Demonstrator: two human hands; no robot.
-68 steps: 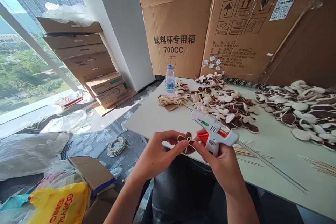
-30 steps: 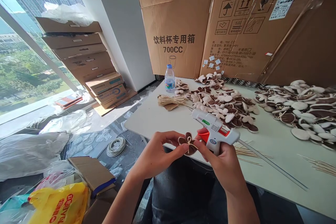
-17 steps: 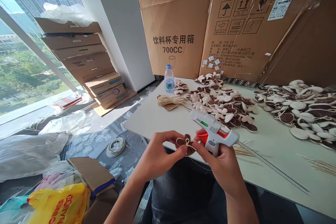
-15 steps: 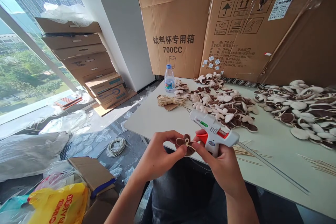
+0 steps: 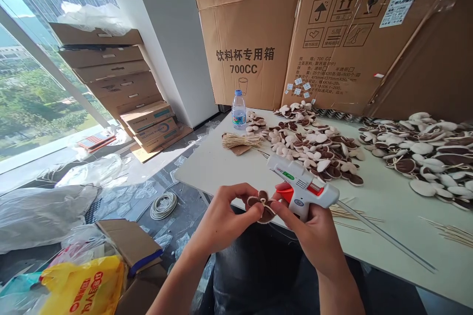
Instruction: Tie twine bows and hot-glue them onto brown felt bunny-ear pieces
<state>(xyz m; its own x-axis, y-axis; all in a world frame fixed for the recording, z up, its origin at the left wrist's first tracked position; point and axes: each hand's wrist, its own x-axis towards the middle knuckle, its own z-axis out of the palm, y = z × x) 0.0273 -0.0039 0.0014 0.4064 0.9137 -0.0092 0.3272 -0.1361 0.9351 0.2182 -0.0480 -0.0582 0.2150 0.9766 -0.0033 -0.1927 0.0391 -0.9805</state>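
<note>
Brown felt piece, lower centre: I judge it light, soft, best pinched edgewise; left hand pinches it, right hand touches it, gripping the glue gun.

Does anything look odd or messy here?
Clear plastic scraps lie strewn over the floor around the cable coil, left of the table, like uncleared litter. The white glue gun and brown piece show no visible damage.

One glue gun; one bottle
</note>
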